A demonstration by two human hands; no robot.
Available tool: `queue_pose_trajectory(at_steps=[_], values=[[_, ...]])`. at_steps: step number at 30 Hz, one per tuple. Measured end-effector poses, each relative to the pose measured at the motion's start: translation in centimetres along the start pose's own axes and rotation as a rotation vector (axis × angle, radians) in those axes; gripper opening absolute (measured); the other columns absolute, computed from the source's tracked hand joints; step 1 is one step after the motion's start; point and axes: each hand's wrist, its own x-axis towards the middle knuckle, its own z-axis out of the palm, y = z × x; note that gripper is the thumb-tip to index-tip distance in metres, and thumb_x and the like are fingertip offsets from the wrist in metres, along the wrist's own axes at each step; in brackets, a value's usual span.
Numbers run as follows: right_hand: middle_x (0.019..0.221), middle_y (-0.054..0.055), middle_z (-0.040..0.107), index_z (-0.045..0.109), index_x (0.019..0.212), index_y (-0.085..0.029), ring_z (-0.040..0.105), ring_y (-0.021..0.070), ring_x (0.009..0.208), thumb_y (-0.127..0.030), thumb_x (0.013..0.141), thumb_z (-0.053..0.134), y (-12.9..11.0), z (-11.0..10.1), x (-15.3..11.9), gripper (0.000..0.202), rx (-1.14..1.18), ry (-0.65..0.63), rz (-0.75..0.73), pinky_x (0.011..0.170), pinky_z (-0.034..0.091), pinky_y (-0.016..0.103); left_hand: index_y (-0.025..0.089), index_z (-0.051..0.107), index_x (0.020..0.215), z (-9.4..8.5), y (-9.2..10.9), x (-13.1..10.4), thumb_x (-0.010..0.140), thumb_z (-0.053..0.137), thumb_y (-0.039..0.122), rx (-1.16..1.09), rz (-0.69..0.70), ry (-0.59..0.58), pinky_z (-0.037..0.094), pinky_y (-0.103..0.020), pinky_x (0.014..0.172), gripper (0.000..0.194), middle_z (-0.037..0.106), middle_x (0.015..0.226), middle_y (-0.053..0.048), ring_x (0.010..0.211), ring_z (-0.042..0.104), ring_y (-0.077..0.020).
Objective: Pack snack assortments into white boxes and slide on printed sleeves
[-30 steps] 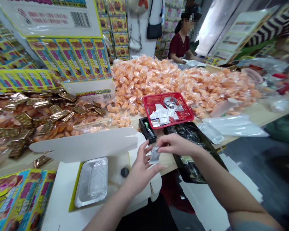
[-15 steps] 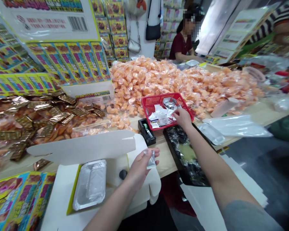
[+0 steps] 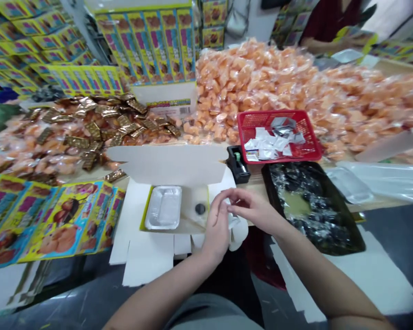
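Observation:
My left hand (image 3: pixel 219 224) is closed round a small silvery packet (image 3: pixel 233 221), part of which shows below the fingers. Against its thumb, the bent fingers of my right hand (image 3: pixel 256 208) come together; what lies between them is mostly covered. Both hands are over the right end of an open white carton (image 3: pixel 168 164) with a raised flap. Inside the carton, a foil tray (image 3: pixel 163 208) sits at the left, and a small dark round piece (image 3: pixel 200 209) lies right of it. Beyond my hands is a red basket (image 3: pixel 247 137) of small white and silver packets.
A black tape dispenser (image 3: pixel 239 170) stands left of the basket. A black tray (image 3: pixel 356 243) of wrapped dark pieces is at right. Behind lie heaped orange bagged pieces (image 3: pixel 254 78) and brown-gold packets (image 3: pixel 92 130). Printed boxes (image 3: pixel 55 220) stand at left; a co-worker's sleeve (image 3: pixel 325 23) shows behind.
My right hand has left the red basket and come back to meet my left hand above the carton. The view has shifted, with the basket further right in the picture.

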Motion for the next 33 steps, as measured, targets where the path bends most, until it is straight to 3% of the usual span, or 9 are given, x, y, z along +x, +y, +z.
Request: queue_pose_trajectory(at_steps=[4, 7, 12, 16, 20, 23, 27, 30, 33], values=[[0.076, -0.001, 0.062, 0.061, 0.117, -0.021, 0.058, 0.0154, 0.071, -0.030, 0.083, 0.061, 0.0, 4.1, 3.2, 0.035, -0.192, 0.025, -0.102, 0.067, 0.048, 0.029, 0.029, 0.040, 0.140, -6.0, 1.4, -1.0, 0.100, 0.029, 0.049, 0.052, 0.175, 0.165, 0.035, -0.036, 0.110, 0.046, 0.045, 0.147, -0.006, 0.134, 0.042, -0.0205], [0.077, 0.003, 0.066, 0.064, 0.114, -0.021, 0.059, 0.0215, 0.088, -0.017, 0.083, 0.059, 0.3, 6.7, 4.7, 0.031, -0.679, -0.011, -0.257, 0.082, 0.046, 0.037, 0.025, 0.052, 0.128, -12.0, 2.2, -1.1, 0.097, 0.042, 0.042, 0.415, 0.327, 0.368, 0.033, -0.034, 0.110, 0.036, 0.052, 0.138, -0.007, 0.130, 0.045, -0.0200], [0.101, 0.014, 0.068, 0.068, 0.103, -0.017, 0.058, 0.0304, 0.101, -0.010, 0.079, 0.062, 2.1, 8.4, 5.0, 0.025, -1.146, -0.031, -0.444, 0.084, 0.046, 0.046, 0.022, 0.063, 0.104, -19.5, 3.8, -0.9, 0.094, 0.047, 0.031, 0.816, 0.276, 0.253, 0.045, -0.031, 0.092, 0.022, 0.068, 0.108, -0.006, 0.104, 0.061, -0.0202], [0.115, 0.014, 0.061, 0.065, 0.109, -0.019, 0.056, 0.0288, 0.106, -0.018, 0.086, 0.059, 2.7, 7.7, 4.6, 0.023, -1.000, 0.139, -0.686, 0.086, 0.050, 0.045, 0.023, 0.068, 0.095, -23.8, 8.6, 3.4, 0.091, 0.049, 0.028, 1.308, 0.139, 0.159, 0.045, -0.032, 0.085, 0.020, 0.072, 0.102, -0.006, 0.099, 0.064, -0.0237], [0.101, 0.008, 0.064, 0.063, 0.110, -0.026, 0.060, 0.0250, 0.095, -0.018, 0.090, 0.055, 2.8, 7.4, 4.3, 0.023, -0.837, 0.225, -0.761, 0.080, 0.053, 0.042, 0.019, 0.068, 0.083, -28.4, 13.5, 11.6, 0.082, 0.062, 0.022, 1.462, -0.063, 0.282, 0.044, -0.031, 0.082, 0.007, 0.071, 0.091, -0.009, 0.094, 0.065, -0.0259], [0.098, 0.007, 0.066, 0.062, 0.111, -0.029, 0.062, 0.0256, 0.091, -0.018, 0.088, 0.056, 3.4, 7.5, 4.2, 0.026, -0.788, 0.246, -0.774, 0.076, 0.055, 0.043, 0.012, 0.063, 0.098, -30.4, 14.2, 17.5, 0.078, 0.071, 0.026, 1.453, -0.084, 0.384, 0.043, -0.029, 0.085, 0.026, 0.068, 0.103, -0.013, 0.101, 0.063, -0.0244], [0.098, 0.007, 0.067, 0.062, 0.112, -0.030, 0.064, 0.0264, 0.090, -0.019, 0.088, 0.055, 4.0, 7.5, 4.2, 0.028, -0.785, 0.244, -0.786, 0.072, 0.057, 0.043, 0.010, 0.055, 0.113, -30.8, 12.4, 22.5, 0.071, 0.078, 0.027, 1.404, -0.061, 0.473, 0.043, -0.033, 0.090, 0.051, 0.060, 0.122, -0.019, 0.112, 0.058, -0.0264], [0.096, 0.006, 0.068, 0.062, 0.113, -0.031, 0.065, 0.0258, 0.088, -0.018, 0.087, 0.055, 3.8, 7.2, 4.1, 0.030, -0.790, 0.243, -0.782, 0.071, 0.058, 0.042, 0.010, 0.059, 0.103, -31.3, 11.8, 24.1, 0.071, 0.077, 0.023, 1.327, -0.086, 0.517, 0.044, -0.035, 0.087, 0.039, 0.066, 0.109, -0.020, 0.105, 0.060, -0.0277], [0.094, 0.005, 0.069, 0.062, 0.111, -0.032, 0.066, 0.0254, 0.086, -0.018, 0.087, 0.054, 3.4, 6.9, 3.9, 0.028, -0.766, 0.275, -0.762, 0.070, 0.058, 0.042, 0.010, 0.061, 0.091, -32.7, 13.2, 23.9, 0.078, 0.066, 0.019, 1.235, -0.075, 0.576, 0.045, -0.037, 0.085, 0.017, 0.068, 0.098, -0.019, 0.099, 0.062, -0.0281]])
